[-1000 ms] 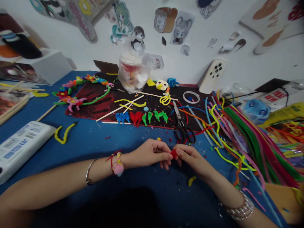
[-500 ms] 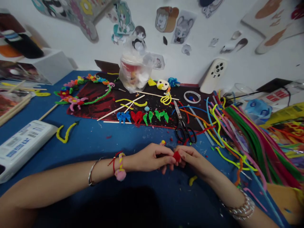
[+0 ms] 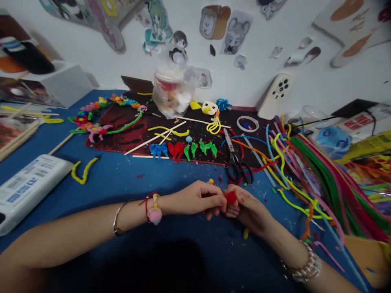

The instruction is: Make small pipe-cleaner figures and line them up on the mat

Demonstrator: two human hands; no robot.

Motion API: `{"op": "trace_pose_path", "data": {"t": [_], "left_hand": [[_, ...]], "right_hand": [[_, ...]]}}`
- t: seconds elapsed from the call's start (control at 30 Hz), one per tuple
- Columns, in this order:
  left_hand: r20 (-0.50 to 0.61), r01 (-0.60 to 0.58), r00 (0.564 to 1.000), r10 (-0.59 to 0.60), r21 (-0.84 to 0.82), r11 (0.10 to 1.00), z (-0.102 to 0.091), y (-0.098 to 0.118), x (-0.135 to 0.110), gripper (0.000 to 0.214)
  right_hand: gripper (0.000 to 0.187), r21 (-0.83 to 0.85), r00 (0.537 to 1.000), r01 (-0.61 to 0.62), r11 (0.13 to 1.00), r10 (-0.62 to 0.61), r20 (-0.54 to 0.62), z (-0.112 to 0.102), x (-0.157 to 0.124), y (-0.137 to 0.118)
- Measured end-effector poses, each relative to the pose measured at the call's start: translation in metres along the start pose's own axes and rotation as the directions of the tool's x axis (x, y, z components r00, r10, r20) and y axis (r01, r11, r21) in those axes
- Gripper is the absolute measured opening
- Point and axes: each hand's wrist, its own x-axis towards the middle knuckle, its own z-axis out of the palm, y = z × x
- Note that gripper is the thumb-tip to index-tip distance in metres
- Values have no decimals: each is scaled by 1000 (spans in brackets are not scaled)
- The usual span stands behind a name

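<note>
1. Dial set with the red piece (image 3: 231, 197) at centre, 12 toward the wall.
2. Red piece: raised above the worktop (image 3: 122, 173), between the fingertips of both hands.
3. Left hand (image 3: 198, 198): thumb and forefinger narrow, pinching the piece's 9 o'clock edge.
4. Right hand (image 3: 252, 209): fingers curled against the piece from 3 to 6 o'clock; cannot tell whether its thumb presses.
5. Scissors (image 3: 232, 156) at 12, just beyond the hands, handles nearest. Yellow scrap (image 3: 246, 233) at 5. Red shapes (image 3: 176, 151) between 10 and 11, in a row with blue shapes (image 3: 159, 150) at 10.
6. Risk (judged): piece slips or springs out of shape. Cause: small and fuzzy, little of it gripped.
7. Risk: if dropped, it is hard to pick out. Cause: red crumbs already litter the surface near 12.
8. Risk: knuckles nudge the scissors. Cause: handles lie close to the right hand.
9. Risk: beads (image 3: 307, 264) snag the pink stem (image 3: 329, 256), near 4. Cause: the right wrist rests close beside it.
</note>
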Motion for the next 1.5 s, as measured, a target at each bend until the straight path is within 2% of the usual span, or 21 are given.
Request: {"op": "trace_pose_path", "data": {"t": [0.27,0.37,0.47,0.6,0.7,0.83,0.97,1.07,1.13,1.3,1.5], "left_hand": [[83,20,996,-21,10,1000,-3,8,-3,28],[115,10,993,-9,-9,1000,-5,11,-3,28],[122,-10,992,12,-17,1000,-6,12,-2,29],[41,-31,999,28,75,997,-4,7,-2,32],[-32,-40,998,45,159,986,-1,4,-2,30],[-51,-44,997,53,165,985,2,4,-2,30],[-51,-38,998,49,185,982,3,4,-2,28],[-58,-44,997,59,224,974,2,3,-2,27],[-58,-52,996,67,234,971,1,2,-3,27],[-66,-61,995,79,244,968,1,1,-3,26],[-87,-34,994,61,282,959,2,-1,-2,28]], "right_hand": [[34,-303,995,-26,953,52,79,-3,-5,-8],[33,-295,995,20,955,9,97,-2,-5,-2],[35,-201,993,69,977,-49,103,-2,-3,6],[33,-102,999,31,994,-26,42,-1,-1,6],[32,-124,1000,-4,992,6,15,-1,1,1],[36,-155,999,-22,988,16,-42,-3,1,0],[40,-293,988,21,956,-65,-142,-5,1,0],[35,-425,973,72,902,-157,-168,-6,2,-2],[29,-433,965,83,897,-180,-190,-8,2,-4],[16,-358,958,136,924,-215,-191,-11,1,-7],[11,-441,960,164,882,-246,-136,-14,-3,-8]]}}
